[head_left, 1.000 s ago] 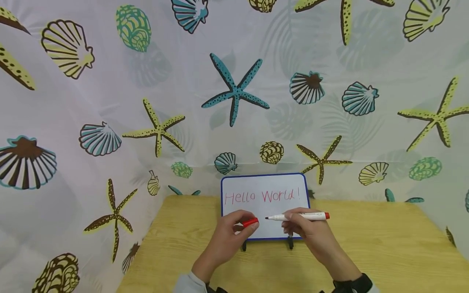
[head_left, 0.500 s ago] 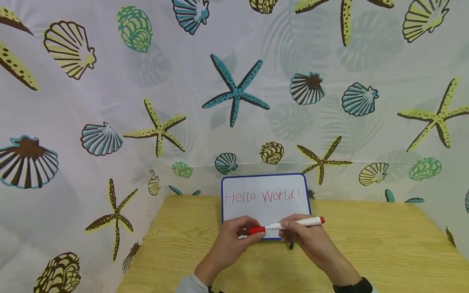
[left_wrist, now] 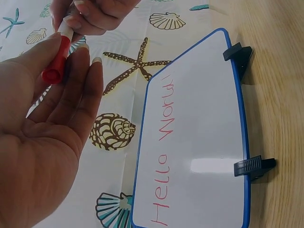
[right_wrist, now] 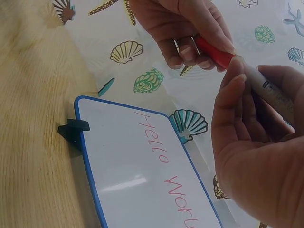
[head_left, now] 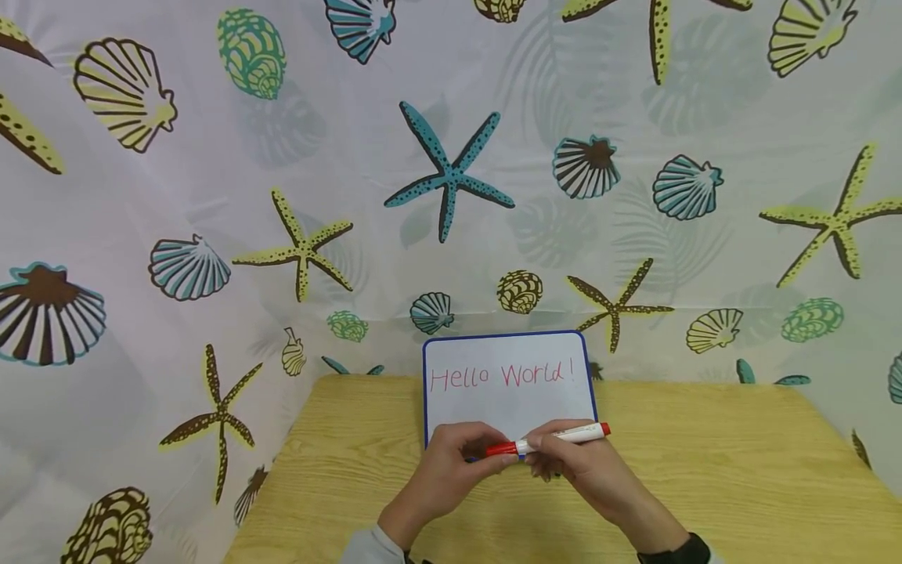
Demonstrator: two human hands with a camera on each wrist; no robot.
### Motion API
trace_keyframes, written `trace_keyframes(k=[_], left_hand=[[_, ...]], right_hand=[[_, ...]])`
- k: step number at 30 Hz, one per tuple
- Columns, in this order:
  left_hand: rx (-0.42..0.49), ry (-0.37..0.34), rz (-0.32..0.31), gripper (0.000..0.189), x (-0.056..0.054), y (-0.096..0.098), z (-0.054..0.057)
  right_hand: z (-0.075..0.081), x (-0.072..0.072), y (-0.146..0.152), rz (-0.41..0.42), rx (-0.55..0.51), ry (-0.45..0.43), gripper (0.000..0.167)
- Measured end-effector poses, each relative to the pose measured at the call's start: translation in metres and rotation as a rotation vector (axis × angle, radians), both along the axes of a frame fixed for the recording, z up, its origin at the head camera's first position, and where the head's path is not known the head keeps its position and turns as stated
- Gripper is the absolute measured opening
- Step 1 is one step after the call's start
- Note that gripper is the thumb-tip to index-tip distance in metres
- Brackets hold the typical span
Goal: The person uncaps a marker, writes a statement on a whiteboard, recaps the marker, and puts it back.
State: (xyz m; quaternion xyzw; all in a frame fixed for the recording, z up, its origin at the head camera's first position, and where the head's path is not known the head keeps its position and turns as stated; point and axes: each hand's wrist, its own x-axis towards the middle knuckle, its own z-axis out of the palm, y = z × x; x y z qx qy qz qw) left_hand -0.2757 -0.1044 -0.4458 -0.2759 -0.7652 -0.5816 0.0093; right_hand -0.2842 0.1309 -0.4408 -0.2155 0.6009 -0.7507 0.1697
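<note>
In the head view my left hand pinches the red cap between thumb and fingers. My right hand grips the white barrel of a marker, whose red end points right. The cap sits over the marker's tip, in line with the barrel; whether it is pressed fully on I cannot tell. Behind both hands stands a blue-edged whiteboard bearing "Hello World!" in red writing. The left wrist view shows the cap's closed end beneath my thumb.
Black clip feet hold up the whiteboard on a wooden table. A white cloth printed with shells and starfish hangs behind the table and along its left side.
Both hands have come together and slightly down. The marker's bare tip, visible a second ago, has gone into the red cap.
</note>
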Motion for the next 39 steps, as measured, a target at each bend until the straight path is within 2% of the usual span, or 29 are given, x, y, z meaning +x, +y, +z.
trace_keyframes(k=[7,20,28,33,39], left_hand=[[0.019,-0.022,-0.024,0.012,-0.001,0.001,0.001],[0.04,-0.047,-0.011,0.012,0.001,0.001,0.002],[0.07,-0.012,-0.039,0.013,0.002,0.002,0.001],[0.093,-0.016,-0.027,0.013,0.004,0.002,0.001],[0.073,-0.02,-0.02,0.013,0.004,0.002,0.001]], right_hand=[[0.001,0.001,0.0,0.022,-0.034,0.001,0.02],[-0.006,0.005,-0.005,0.023,-0.101,-0.064,0.022],[-0.009,0.011,-0.007,0.011,-0.124,-0.054,0.02],[-0.006,0.012,-0.008,-0.011,-0.103,-0.026,0.017],[-0.007,0.012,-0.007,0.006,-0.119,-0.059,0.019]])
